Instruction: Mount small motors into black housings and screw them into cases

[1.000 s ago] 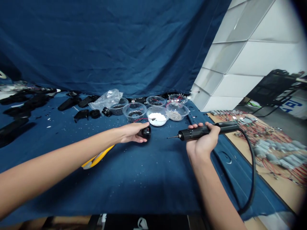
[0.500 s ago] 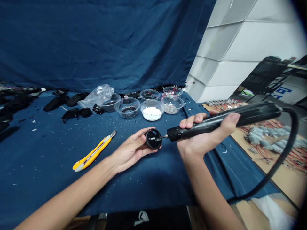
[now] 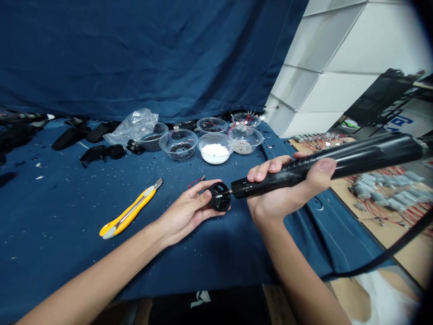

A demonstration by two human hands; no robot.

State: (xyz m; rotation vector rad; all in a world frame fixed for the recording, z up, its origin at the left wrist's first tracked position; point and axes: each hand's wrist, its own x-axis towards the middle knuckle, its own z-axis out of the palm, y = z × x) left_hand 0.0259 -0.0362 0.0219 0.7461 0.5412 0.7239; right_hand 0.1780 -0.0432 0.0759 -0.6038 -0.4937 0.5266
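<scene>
My left hand (image 3: 192,210) is closed around a round black plastic housing (image 3: 220,205), its open side turned toward the right. Inside the housing a small pale part shows. My right hand (image 3: 282,189) grips a black electric screwdriver (image 3: 352,158), held nearly level with its tip pointing left. The screwdriver's thin bit (image 3: 227,193) reaches into the housing; whether it touches a screw I cannot tell. On the blue cloth to the left lies a yellow utility knife (image 3: 130,214). Behind my left fingers sits a small part with a red wire (image 3: 196,182).
Several clear bowls with small parts stand at the back, one holding white pieces (image 3: 215,151). A clear plastic bag (image 3: 133,128) and black plastic parts (image 3: 93,154) lie at the back left. On the right, a board carries grey motors with red wires (image 3: 382,189). White boxes (image 3: 314,85) are stacked behind.
The screwdriver's nose has come closer to the housing, with less of the bit showing. The housing has turned slightly, and the red-wired part behind my left hand now shows.
</scene>
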